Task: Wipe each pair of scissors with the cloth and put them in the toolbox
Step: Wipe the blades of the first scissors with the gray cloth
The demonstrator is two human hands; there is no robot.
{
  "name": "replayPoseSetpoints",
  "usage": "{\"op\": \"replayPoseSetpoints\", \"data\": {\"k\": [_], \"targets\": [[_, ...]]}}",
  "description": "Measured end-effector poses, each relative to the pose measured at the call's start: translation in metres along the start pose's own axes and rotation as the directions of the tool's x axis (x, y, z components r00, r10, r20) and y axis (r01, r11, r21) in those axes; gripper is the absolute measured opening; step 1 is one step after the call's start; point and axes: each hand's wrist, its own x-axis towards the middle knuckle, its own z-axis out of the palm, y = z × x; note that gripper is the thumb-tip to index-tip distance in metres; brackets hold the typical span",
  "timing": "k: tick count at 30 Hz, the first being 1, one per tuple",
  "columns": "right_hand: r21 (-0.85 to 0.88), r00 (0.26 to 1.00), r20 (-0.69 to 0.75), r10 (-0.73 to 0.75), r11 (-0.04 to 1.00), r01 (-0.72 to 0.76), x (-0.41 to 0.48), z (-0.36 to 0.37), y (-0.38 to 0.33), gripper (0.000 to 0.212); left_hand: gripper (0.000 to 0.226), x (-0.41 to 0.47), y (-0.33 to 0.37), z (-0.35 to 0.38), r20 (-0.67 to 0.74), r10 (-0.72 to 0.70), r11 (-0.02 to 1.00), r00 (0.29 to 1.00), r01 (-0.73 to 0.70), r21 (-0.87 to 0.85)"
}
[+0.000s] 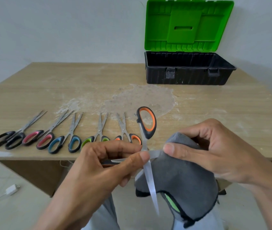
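Five scissors (52, 136) are laid in a row on the bench (214, 105), at the left. The left hand (108, 165) is curled about the orange scissors (147, 123), which are held open in front of the bench edge, gripped near the pivot. The cloth (181, 176) is pinched over one blade by the right hand (214, 150). Wiping is judged to be in hand. Next, the blades need to be closed and the pair carried to the toolbox (188, 75), standing open at the rear right.
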Motion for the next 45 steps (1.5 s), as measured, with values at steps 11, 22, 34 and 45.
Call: {"op": "replayPoseSetpoints", "data": {"k": [11, 22, 34, 45], "targets": [[-0.012, 1.0, 0.013, -0.024, 1.0, 0.025, -0.001, 0.004, 0.002, 0.042, 0.022, -0.001, 0.001, 0.003, 0.012, 0.066, 0.997, 0.998, -0.066, 0.027], [0.149, 0.99, 0.087, 0.107, 0.982, -0.12, -0.005, -0.005, 0.007, 0.051, 0.024, 0.001, -0.012, -0.007, -0.007, -0.006, 0.984, 1.0, 0.005, -0.178], [-0.096, 0.999, -0.044, -0.014, 0.995, 0.01, -0.013, -0.008, -0.004, 0.036, 0.014, -0.005, 0.01, 0.001, -0.031, 0.145, 0.986, 0.989, -0.142, 0.082], [-0.034, 1.0, -0.006, 0.001, 0.999, -0.002, -0.014, -0.014, 0.006, 0.04, 0.016, -0.004, 0.001, -0.004, -0.018, 0.083, 0.996, 0.996, -0.082, 0.029]]}}
